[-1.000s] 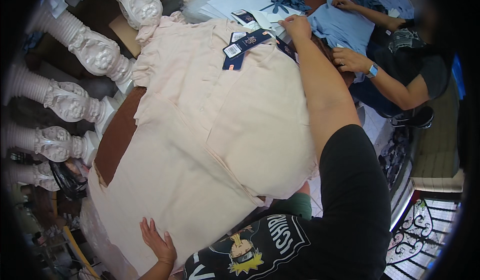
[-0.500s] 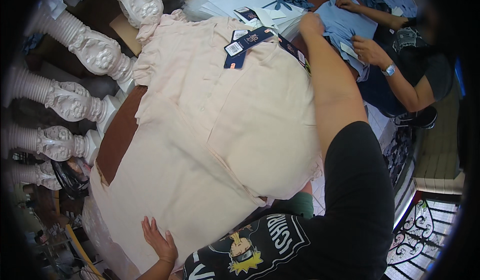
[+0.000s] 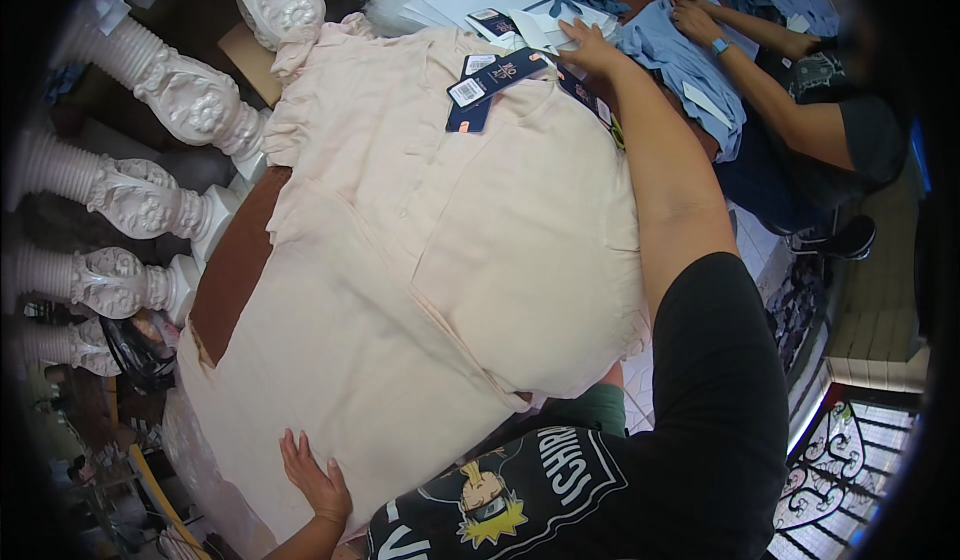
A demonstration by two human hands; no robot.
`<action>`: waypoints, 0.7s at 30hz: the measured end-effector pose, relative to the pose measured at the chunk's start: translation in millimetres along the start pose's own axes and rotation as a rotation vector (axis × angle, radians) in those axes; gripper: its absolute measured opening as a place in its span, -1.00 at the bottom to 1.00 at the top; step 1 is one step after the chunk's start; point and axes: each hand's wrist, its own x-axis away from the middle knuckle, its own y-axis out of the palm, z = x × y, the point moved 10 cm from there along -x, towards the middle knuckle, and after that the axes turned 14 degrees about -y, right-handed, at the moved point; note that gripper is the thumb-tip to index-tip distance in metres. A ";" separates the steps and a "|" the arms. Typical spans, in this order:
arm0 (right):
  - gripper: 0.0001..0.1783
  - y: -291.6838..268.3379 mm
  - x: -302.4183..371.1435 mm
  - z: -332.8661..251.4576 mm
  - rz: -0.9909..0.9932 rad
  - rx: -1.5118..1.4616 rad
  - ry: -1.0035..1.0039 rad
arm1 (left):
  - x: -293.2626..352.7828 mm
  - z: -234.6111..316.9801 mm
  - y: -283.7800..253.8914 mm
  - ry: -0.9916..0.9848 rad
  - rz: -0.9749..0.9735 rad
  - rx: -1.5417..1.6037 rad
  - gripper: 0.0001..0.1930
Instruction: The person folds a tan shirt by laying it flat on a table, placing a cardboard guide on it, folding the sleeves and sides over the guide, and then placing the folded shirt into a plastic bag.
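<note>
A pale pink garment point(image 3: 340, 320) with ruffled sleeve edges lies spread over the brown table in front of me. My left hand point(image 3: 318, 478) rests flat on its lower part, fingers apart. My right hand point(image 3: 594, 50) reaches beyond the garment's neckline to the far side, fingers stretched over white paper pieces point(image 3: 535, 30); a firm grip on them does not show. Dark blue hang tags point(image 3: 498, 78) with a white sticker lie on the garment's upper part, and another dark tag point(image 3: 580, 90) sits beside the neckline near my right wrist.
White carved balusters point(image 3: 190, 95) line the left side, close to the brown table surface point(image 3: 235, 275). White sheets point(image 3: 455, 5) and clear plastic lie at the back. At the far right, another person handles a light blue garment point(image 3: 665, 45). A metal grille point(image 3: 840, 470) stands lower right.
My right hand has moved left from beside the blue garment onto the white paper pieces. My left hand stays on the pink garment. The other person's hands have come together farther back.
</note>
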 end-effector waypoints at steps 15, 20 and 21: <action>-0.12 -49.4 59.2 -3.2 0.173 0.070 0.610 | 3.7 -0.7 -3.6 -0.034 -0.005 0.008 -0.39; -0.30 -26.7 52.7 26.2 0.171 -0.263 0.707 | 0.5 -0.3 -1.5 -0.022 -0.005 -0.011 -0.39; -0.34 -32.0 55.8 23.7 0.214 -0.218 0.717 | 1.5 -0.7 -1.6 -0.023 -0.001 -0.009 -0.39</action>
